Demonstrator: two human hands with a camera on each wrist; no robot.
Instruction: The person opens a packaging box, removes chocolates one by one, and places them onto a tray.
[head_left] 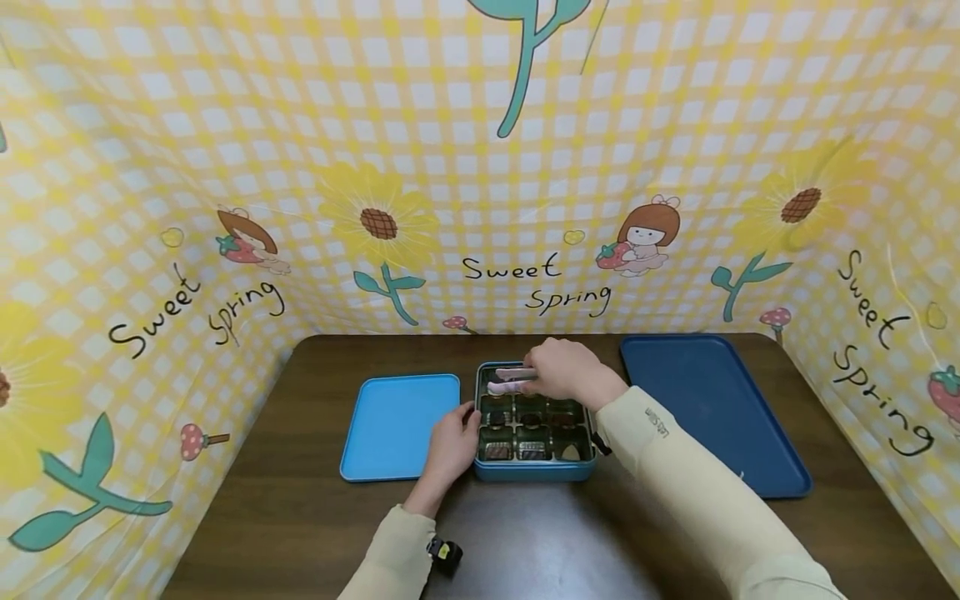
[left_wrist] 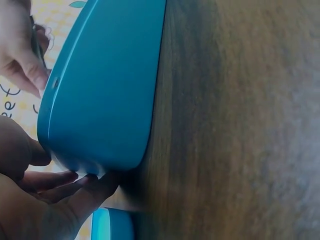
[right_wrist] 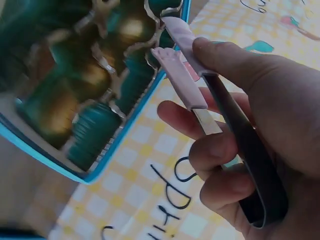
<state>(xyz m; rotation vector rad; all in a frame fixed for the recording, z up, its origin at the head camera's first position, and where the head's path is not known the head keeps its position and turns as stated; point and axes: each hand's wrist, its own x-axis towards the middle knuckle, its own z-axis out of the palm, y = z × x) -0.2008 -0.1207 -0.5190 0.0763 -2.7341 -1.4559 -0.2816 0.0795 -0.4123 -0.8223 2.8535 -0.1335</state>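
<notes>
A blue box (head_left: 535, 472) stands at mid-table, divided into several dark green compartments. Small dark pieces, perhaps chocolates, lie in the front and middle rows. My right hand (head_left: 566, 369) grips tongs (right_wrist: 232, 130) with a dark metal body and pale pink tips. Those tips reach over the box's back row, spread a little apart with nothing visible between them. My left hand (head_left: 452, 442) rests against the left side of the box. Its fingers (left_wrist: 92, 192) touch the box's end wall low down, the thumb near the rim.
A light blue lid (head_left: 401, 429) lies on the brown table (head_left: 300, 517) left of the box. To the right, partly behind the right sleeve, is a dark blue tray (head_left: 697, 392). Yellow checked cloth (head_left: 480, 192) surrounds the table's back and sides.
</notes>
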